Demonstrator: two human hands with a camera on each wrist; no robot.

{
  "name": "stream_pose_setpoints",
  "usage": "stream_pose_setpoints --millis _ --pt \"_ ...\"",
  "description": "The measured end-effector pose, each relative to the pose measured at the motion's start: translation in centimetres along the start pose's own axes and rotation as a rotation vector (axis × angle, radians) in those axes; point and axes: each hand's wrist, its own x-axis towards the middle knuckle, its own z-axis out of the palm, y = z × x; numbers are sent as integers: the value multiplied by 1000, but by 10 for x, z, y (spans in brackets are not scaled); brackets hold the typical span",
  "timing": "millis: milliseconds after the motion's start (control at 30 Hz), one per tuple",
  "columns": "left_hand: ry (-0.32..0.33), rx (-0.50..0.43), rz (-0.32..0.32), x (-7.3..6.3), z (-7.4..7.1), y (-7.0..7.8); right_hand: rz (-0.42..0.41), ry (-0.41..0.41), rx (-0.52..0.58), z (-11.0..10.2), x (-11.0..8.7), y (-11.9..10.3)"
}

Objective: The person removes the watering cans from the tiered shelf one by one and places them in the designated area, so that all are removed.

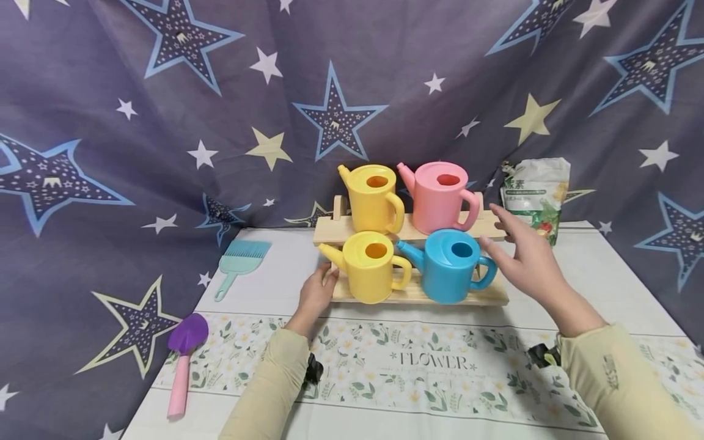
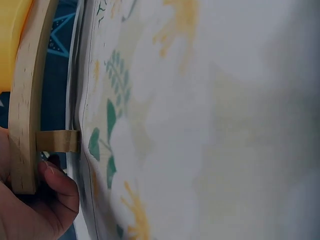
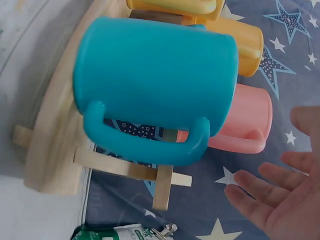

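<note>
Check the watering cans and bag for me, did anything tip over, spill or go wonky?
No, nothing stands out. The pink can, blue can, upper yellow can and lower yellow can all stand upright on the wooden rack, spouts pointing the same way. The bag is upright too, and no spill or damage shows.

My left forearm (image 1: 266, 385) extends forward; the left grip (image 1: 316, 295) has its fingers (image 2: 65, 190) curled. My right forearm (image 1: 616, 379) angles forward and inward; the right grip (image 1: 528, 263) is raised, fingers loosely extended and separated, thumb (image 3: 305, 119) held apart.
</note>
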Motion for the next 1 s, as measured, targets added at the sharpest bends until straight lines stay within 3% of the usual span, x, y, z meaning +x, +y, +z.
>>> stream_pose_setpoints --millis 167,367,1000 --pt "-9 -32 -18 0 0 -2 94 -7 102 3 18 2" --pt "-21 6 0 0 0 -1 169 -21 160 8 30 5" --pt "-8 -29 -21 -2 3 0 246 1 144 22 48 9"
